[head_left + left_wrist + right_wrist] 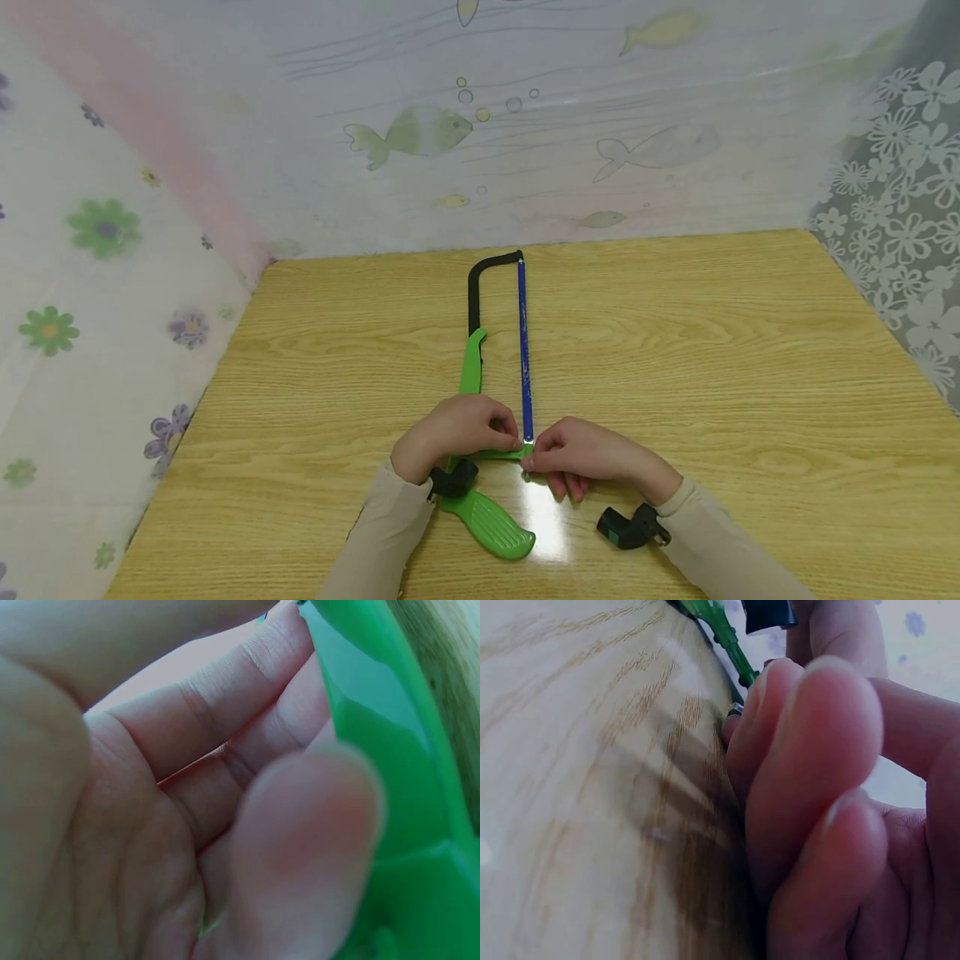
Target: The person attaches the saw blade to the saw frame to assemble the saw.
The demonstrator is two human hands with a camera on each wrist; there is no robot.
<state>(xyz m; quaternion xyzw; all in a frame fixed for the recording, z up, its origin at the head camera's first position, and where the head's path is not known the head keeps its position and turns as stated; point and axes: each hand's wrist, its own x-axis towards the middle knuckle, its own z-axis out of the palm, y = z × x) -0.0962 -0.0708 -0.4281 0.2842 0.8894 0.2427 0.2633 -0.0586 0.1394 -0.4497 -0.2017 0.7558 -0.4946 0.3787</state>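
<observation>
Setting: a makeshift recording booth, not a true workshop; a wood-grain table [675, 350] is screened on three sides by hung printed sheets; a fish-and-bubble curtain [525, 125] at the back, a flowered cloth [97, 275] on the left, a grey white-flowered cloth [907, 208] on the right.

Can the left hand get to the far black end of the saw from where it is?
Probably yes. The left hand grips the green handle, and the bare table between it and the black frame leaves the way free.
</observation>
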